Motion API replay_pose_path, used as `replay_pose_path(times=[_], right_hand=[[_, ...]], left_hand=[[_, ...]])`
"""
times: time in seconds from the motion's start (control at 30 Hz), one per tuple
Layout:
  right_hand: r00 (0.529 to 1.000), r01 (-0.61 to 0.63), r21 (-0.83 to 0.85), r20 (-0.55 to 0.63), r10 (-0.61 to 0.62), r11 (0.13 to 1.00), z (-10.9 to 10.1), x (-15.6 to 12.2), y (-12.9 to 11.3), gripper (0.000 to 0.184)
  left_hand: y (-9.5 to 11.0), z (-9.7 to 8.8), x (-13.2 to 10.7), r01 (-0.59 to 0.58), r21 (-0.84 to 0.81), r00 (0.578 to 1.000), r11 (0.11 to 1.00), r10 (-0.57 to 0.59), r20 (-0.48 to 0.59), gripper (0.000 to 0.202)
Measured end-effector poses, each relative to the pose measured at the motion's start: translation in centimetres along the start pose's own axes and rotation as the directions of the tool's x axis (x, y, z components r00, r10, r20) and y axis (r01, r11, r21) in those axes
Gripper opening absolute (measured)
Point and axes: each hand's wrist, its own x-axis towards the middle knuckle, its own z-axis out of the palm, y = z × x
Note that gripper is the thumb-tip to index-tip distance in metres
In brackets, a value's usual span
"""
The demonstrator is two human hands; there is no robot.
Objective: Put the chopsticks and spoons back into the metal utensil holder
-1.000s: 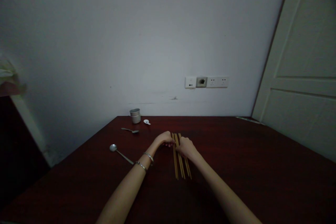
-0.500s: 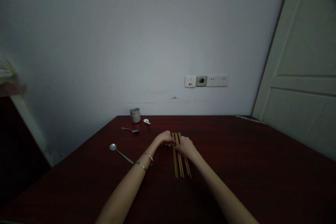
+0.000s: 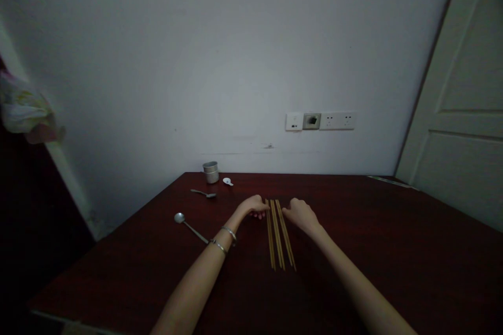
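Several wooden chopsticks [image 3: 278, 235] lie side by side on the dark red table [image 3: 353, 251], in three pairs that fan slightly apart toward me. My left hand [image 3: 253, 205], with two bracelets at the wrist, is at the far end of the left pair. Its thumb is stretched out and touches that pair; the other fingers bend below it, apart from the thumb. Just right of the right pair is my right hand [image 3: 302, 214], thumb toward the chopsticks and no longer over them. Nothing shows in it; its fingertips are partly hidden.
Left of my left arm lies a long-handled metal spoon [image 3: 190, 226]. Farther back are a smaller metal spoon [image 3: 204, 193], a white spoon [image 3: 228, 181] and a metal cup [image 3: 211, 172]. The wall with sockets [image 3: 320, 121] borders the table's back; a door [image 3: 463, 115] stands right.
My right hand has moved right, off the chopsticks, and the right pair now shows in full. My left hand stays by the left pair. The whole view has shifted slightly.
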Motion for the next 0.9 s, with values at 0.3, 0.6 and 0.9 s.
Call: replay_pose_path(times=[0.3,0.6,0.9], right_hand=[[0.968,0.147,-0.153,-0.179,-0.174,0.977,3.9,2.3,7.1,0.037],[0.956,0.185,-0.129,-0.204,-0.209,0.974,4.7,2.4,7.8,0.041],[0.928,0.241,-0.203,-0.238,-0.287,0.949,5.2,2.4,8.2,0.041]], left_hand=[[1.4,-3.2,-1.9,-0.061,0.066,0.973,0.996,0.074,-0.218,0.029],[2.5,-4.3,-5.7,-0.198,0.158,0.89,0.967,0.245,-0.384,0.033],[-4.9,-7.8,-10.5,-0.111,0.462,0.883,0.88,0.301,-0.36,0.019]])
